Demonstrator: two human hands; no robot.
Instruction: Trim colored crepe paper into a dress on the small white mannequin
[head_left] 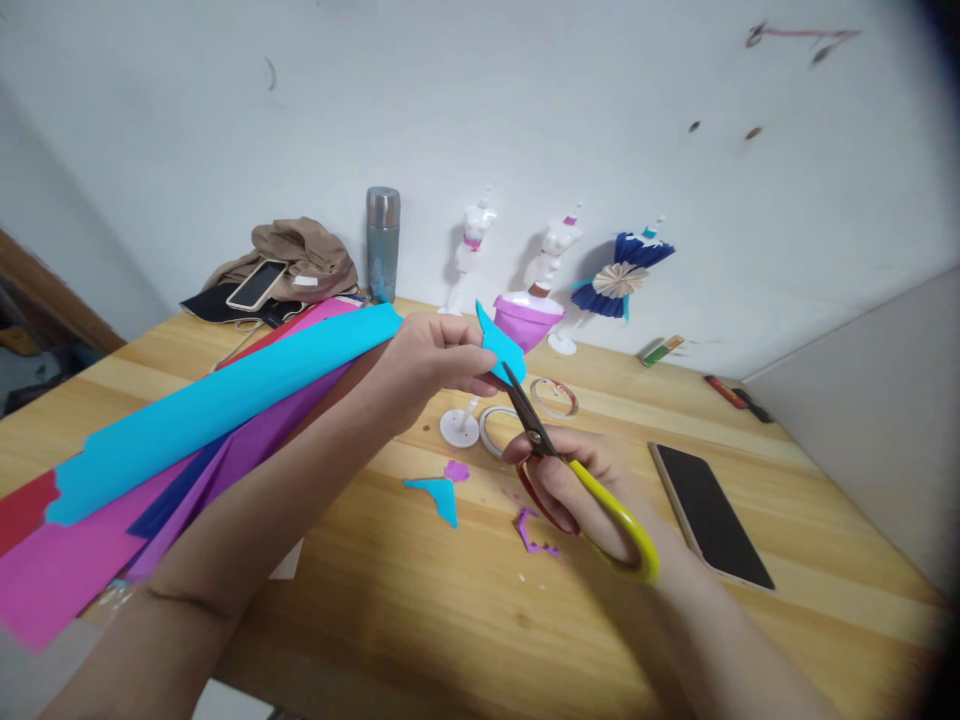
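Observation:
My left hand (442, 352) pinches a small piece of bright blue paper (501, 345), raised above the table. Fingers of my right hand (581, 490) pass through the handles of a pair of scissors (536, 435), one yellow and one red. The dark blades lie at the lower edge of the blue paper; whether they are fully closed is hard to see. Below, a blue offcut (439, 495) and a purple scrap (456, 470) lie on the wood. Just behind the blue paper is a mini mannequin with a purple skirt (529, 318).
Long coloured sheets (225, 400) lie at left under my forearm. A flask (383, 245), a bare mannequin (474, 240) and one in a navy dress (622, 275) stand along the wall. Tape rolls (555, 397) lie mid-table, a phone (712, 515) at right. Brown cloth (304, 250) is heaped back left.

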